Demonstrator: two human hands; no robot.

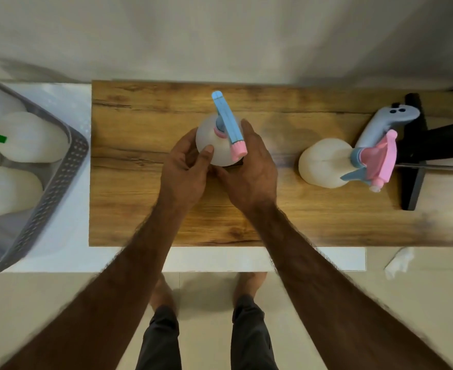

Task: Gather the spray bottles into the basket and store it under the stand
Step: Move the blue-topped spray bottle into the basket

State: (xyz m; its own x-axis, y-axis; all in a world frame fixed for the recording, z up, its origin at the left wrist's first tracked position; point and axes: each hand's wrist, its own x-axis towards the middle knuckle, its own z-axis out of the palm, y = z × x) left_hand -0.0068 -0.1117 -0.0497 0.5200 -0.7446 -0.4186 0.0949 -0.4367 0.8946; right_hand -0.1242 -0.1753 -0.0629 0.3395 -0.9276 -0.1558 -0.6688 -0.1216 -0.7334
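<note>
On the wood top, mid | both hands, left (185,169) and right (249,169), wrapped around an upright bottle (214,145) | step: grabbing it | next: carry left into basket (59,169), already holding some | one more bottle (324,166) lies right

The grey perforated plastic basket (59,182) runs off the left edge (its white bottles (30,137) blurred); both hands hide the held bottle's base.
</note>
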